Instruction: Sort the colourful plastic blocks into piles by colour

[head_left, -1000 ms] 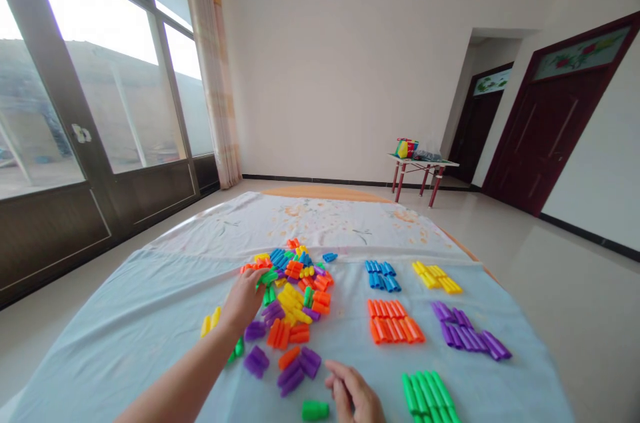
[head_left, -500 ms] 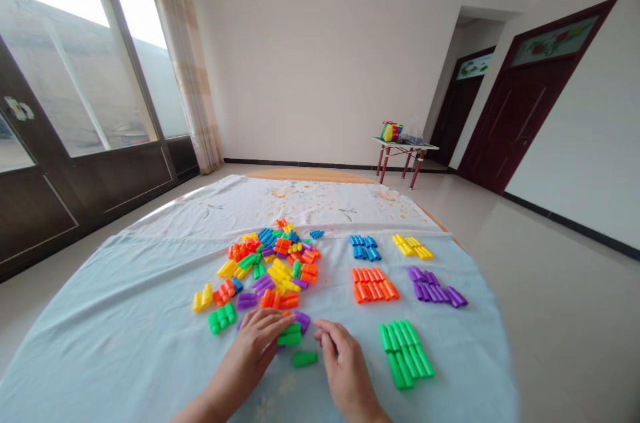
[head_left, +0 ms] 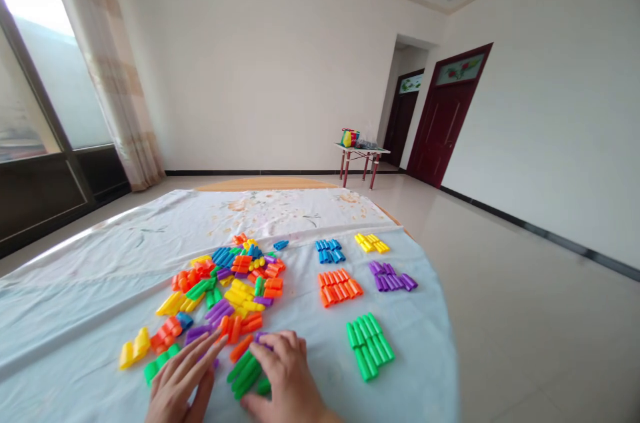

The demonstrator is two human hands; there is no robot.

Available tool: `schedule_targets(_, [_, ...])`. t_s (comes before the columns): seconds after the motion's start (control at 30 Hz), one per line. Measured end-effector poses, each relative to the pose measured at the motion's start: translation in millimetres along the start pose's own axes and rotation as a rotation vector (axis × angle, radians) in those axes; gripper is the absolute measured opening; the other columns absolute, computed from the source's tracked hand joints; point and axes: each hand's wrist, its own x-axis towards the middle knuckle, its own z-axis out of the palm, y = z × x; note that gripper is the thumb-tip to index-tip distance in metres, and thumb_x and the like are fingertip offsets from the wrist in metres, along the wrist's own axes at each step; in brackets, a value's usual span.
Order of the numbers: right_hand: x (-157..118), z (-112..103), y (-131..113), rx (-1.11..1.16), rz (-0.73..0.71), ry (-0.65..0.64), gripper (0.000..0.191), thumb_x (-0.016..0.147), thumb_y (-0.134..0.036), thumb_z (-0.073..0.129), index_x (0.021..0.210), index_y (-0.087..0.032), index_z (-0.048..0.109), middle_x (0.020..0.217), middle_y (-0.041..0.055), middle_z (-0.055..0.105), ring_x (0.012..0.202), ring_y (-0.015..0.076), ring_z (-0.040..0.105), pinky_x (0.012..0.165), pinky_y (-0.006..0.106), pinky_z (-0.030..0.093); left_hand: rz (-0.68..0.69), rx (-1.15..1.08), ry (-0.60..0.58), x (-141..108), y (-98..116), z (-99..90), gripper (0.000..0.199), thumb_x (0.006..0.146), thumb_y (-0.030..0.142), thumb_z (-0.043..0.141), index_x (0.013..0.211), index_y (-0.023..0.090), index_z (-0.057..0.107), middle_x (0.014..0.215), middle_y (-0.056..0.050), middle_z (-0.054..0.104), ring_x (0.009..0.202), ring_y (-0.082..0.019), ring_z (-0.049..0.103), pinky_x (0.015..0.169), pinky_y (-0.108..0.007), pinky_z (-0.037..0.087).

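Note:
My left hand (head_left: pixel 185 376) hovers at or rests on the near edge of a mixed pile of bullet-shaped plastic blocks (head_left: pixel 240 293), its fingers stretched out beside purple blocks (head_left: pixel 199 333) and an orange set (head_left: pixel 231 329). Curled over a few green blocks (head_left: pixel 244 373) is my right hand (head_left: pixel 287 369), thumb and fingers at their right ends. A purple block (head_left: pixel 263 339) peeks out behind its fingers, partly hidden. An orange block (head_left: pixel 242 348) lies just beyond the green ones.
To the right, blocks lie grouped by colour: green (head_left: pixel 370 346), orange (head_left: pixel 340 287), purple (head_left: pixel 393 278), blue (head_left: pixel 330 251) and yellow (head_left: pixel 372 243). A cloth (head_left: pixel 300 209) covers the round table. A small table (head_left: pixel 363 151) with bags stands by the far wall.
The view has swung right, so the table sits further left. My right hand has moved onto the green blocks; my left hand has come off them and spread its fingers to the left.

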Motion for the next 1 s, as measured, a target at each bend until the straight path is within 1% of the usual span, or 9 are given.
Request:
schedule_targets(0.1, [1,4,-1,-0.01,0.033,-0.039,0.052,0.066,-0.029,0.072,0.114,-0.032,0.052,0.104,0.0002,0.06,0.096,0.0226,0.05,0.085,0.039,0.039,-0.016,-0.057,-0.03,0,-1,1.3,0.035,0.081,0.033,0.048,0.115,0.035,0.056,0.113,-0.001,0.065,0.105,-0.022,0.058,0.086,-0.042,0.049])
schedule_targets(0.23, [0,0,-3,-0.022,0.057,-0.029,0.044,0.068,-0.02,0.07,0.108,-0.031,0.054,0.099,-0.0014,0.061,0.095,0.0215,0.049,0.085,0.038,0.036,-0.045,-0.104,-0.018,4,5,-2.3,0.031,0.081,0.037,0.048,0.108,0.031,0.061,0.106,-0.002,0.068,0.099,-0.021,0.061,0.082,-0.038,0.052])
schedule_targets(0.37, [1,-6,-7,-0.031,0.046,-0.021,0.038,0.068,-0.019,0.07,0.102,-0.027,0.055,0.098,-0.0008,0.061,0.095,0.0211,0.048,0.084,0.037,0.035,-0.092,-0.117,-0.017,8,12,-7.6,0.032,0.082,0.039,0.047,0.108,0.028,0.062,0.102,-0.003,0.069,0.094,-0.019,0.063,0.08,-0.035,0.053])
schedule_targets(0.6, [0,-9,-9,-0.072,0.043,-0.034,0.025,0.07,-0.015,0.067,0.089,-0.023,0.053,0.091,-0.0016,0.061,0.092,0.0186,0.049,0.082,0.034,0.036,-0.211,-0.17,-0.065,10,23,-15.3,0.032,0.083,0.038,0.044,0.105,0.027,0.064,0.101,-0.003,0.069,0.097,-0.02,0.061,0.083,-0.035,0.051])
schedule_targets(0.67, [1,-11,-10,-0.071,0.019,-0.047,0.026,0.071,-0.014,0.065,0.091,-0.024,0.053,0.093,-0.0014,0.061,0.093,0.0189,0.049,0.082,0.035,0.036,-0.237,-0.181,-0.066,10,24,-15.5,0.032,0.083,0.037,0.044,0.106,0.026,0.063,0.102,-0.004,0.069,0.097,-0.02,0.061,0.084,-0.036,0.051])
schedule_targets(0.8, [7,-15,-16,-0.07,-0.106,-0.1,0.045,0.073,-0.013,0.062,0.114,-0.027,0.049,0.111,-0.0005,0.059,0.104,0.0204,0.046,0.088,0.036,0.034,-0.257,-0.2,-0.053,9,24,-15.1,0.032,0.083,0.037,0.045,0.106,0.025,0.063,0.101,-0.004,0.069,0.096,-0.019,0.061,0.084,-0.035,0.05])
schedule_targets(0.87, [11,-15,-19,-0.074,-0.139,-0.131,0.05,0.073,-0.013,0.061,0.119,-0.028,0.047,0.112,-0.0015,0.06,0.104,0.0199,0.046,0.088,0.035,0.035,-0.261,-0.2,-0.049,10,24,-15.3,0.033,0.083,0.038,0.045,0.107,0.024,0.063,0.1,-0.004,0.069,0.096,-0.018,0.061,0.084,-0.035,0.05])
schedule_targets(0.93, [13,-15,-20,-0.079,-0.117,-0.144,0.049,0.073,-0.015,0.063,0.118,-0.03,0.048,0.107,-0.0019,0.061,0.099,0.0199,0.048,0.086,0.034,0.036,-0.264,-0.202,-0.045,9,23,-15.8,0.033,0.083,0.038,0.045,0.107,0.025,0.063,0.1,-0.003,0.069,0.096,-0.019,0.061,0.084,-0.034,0.05])
schedule_targets(1.0, [13,-17,-21,-0.09,-0.053,-0.111,0.045,0.073,-0.02,0.066,0.115,-0.03,0.051,0.101,-0.0005,0.062,0.094,0.0207,0.049,0.083,0.035,0.037,-0.27,-0.206,-0.044,8,21,-15.9,0.034,0.082,0.039,0.045,0.107,0.025,0.063,0.1,-0.002,0.069,0.095,-0.019,0.062,0.083,-0.034,0.051])
